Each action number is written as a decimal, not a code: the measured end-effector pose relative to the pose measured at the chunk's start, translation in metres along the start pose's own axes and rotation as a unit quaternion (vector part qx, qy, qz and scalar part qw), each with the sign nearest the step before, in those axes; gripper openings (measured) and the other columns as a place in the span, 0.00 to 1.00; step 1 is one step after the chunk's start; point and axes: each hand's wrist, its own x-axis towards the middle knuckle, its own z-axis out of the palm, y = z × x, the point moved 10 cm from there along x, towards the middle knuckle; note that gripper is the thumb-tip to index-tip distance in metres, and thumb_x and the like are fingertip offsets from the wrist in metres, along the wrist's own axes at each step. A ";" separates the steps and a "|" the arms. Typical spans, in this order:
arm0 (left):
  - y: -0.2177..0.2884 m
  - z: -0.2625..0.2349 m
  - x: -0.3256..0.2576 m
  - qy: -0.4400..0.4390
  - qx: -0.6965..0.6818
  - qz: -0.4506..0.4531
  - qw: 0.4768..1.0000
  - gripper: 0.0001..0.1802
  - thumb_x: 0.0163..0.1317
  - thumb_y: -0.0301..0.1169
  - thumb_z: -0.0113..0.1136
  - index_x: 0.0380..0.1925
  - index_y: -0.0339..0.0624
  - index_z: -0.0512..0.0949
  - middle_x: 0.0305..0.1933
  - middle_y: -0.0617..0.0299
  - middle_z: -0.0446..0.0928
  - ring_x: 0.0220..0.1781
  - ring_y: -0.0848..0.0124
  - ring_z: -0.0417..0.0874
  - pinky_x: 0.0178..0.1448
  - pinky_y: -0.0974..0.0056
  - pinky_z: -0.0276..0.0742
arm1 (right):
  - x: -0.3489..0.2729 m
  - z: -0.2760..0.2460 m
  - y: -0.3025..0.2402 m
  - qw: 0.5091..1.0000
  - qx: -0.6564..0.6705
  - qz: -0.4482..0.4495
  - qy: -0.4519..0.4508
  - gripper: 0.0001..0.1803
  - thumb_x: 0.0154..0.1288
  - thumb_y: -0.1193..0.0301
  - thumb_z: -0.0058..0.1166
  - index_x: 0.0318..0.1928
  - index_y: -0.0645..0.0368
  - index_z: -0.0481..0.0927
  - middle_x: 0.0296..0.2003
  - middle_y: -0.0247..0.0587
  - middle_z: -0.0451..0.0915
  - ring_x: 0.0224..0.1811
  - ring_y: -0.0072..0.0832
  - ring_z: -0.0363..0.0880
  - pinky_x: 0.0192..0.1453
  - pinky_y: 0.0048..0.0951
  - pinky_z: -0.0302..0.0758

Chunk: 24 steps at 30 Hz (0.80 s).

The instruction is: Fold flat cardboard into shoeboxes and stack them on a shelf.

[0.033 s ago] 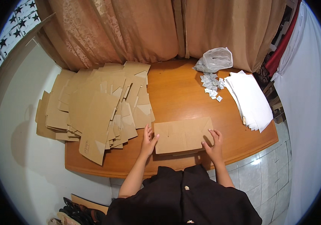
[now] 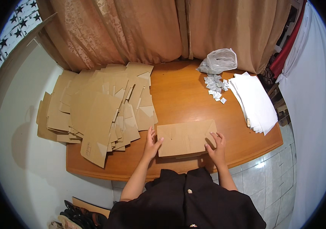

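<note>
Folded cardboard toward the desk's near edge, left hand spread beside one end, right hand loosely spread at the other

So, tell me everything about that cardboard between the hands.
The cardboard piece looks matte brown and rectangular, with a small dark mark left of its middle and another layer peeking below its near edge. It rests crosswise near the front of the wooden table. The left hand is at its left edge; the right hand overlaps its right end.
</note>
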 end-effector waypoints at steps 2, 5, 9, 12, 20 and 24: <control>0.000 0.006 -0.003 -0.006 0.041 0.005 0.999 0.56 0.49 0.37 0.69 0.68 0.39 0.39 0.65 0.40 0.55 0.67 0.54 0.59 0.67 0.53 0.57 | -0.002 0.006 0.006 1.000 -0.009 0.007 -0.006 0.21 0.50 0.69 0.59 0.48 0.47 0.79 0.52 0.49 0.68 0.58 0.47 0.62 0.62 0.47 0.58; -0.014 0.015 -0.007 -0.036 0.126 0.040 0.991 0.57 0.47 0.35 0.70 0.68 0.38 0.39 0.65 0.42 0.56 0.67 0.55 0.60 0.67 0.55 0.57 | -0.003 0.019 -0.005 0.988 -0.138 -0.049 -0.055 0.14 0.51 0.68 0.56 0.41 0.46 0.83 0.52 0.46 0.69 0.59 0.47 0.61 0.62 0.53 0.55; -0.052 0.020 0.009 -0.064 0.037 -0.033 0.997 0.55 0.46 0.33 0.68 0.67 0.38 0.40 0.64 0.44 0.57 0.66 0.57 0.60 0.67 0.58 0.58 | 0.005 0.027 -0.002 0.976 -0.202 -0.014 -0.084 0.11 0.52 0.67 0.55 0.38 0.47 0.84 0.53 0.46 0.69 0.61 0.48 0.59 0.63 0.56 0.52; -0.065 0.014 0.013 -0.066 0.031 -0.047 0.996 0.50 0.52 0.41 0.62 0.68 0.39 0.42 0.66 0.45 0.55 0.67 0.58 0.58 0.69 0.58 0.54 | 0.004 0.024 0.001 0.986 -0.145 0.000 -0.076 0.17 0.53 0.67 0.55 0.45 0.49 0.80 0.56 0.50 0.66 0.62 0.48 0.58 0.65 0.51 0.53; -0.045 0.012 -0.028 -0.085 -0.144 -0.276 0.947 0.38 0.67 0.57 0.32 0.68 0.43 0.48 0.73 0.60 0.48 0.72 0.60 0.49 0.70 0.59 0.50 | 0.009 0.019 0.024 0.999 0.014 0.047 -0.015 0.33 0.56 0.66 0.55 0.63 0.58 0.62 0.59 0.60 0.59 0.63 0.52 0.56 0.66 0.46 0.53; 0.017 0.020 -0.017 -0.159 -0.071 -0.023 0.984 0.42 0.64 0.60 0.35 0.70 0.46 0.45 0.74 0.57 0.43 0.75 0.62 0.42 0.72 0.56 0.39 | 0.023 0.025 0.030 0.995 0.053 0.073 -0.030 0.35 0.57 0.65 0.55 0.64 0.59 0.59 0.60 0.60 0.59 0.64 0.51 0.56 0.67 0.43 0.52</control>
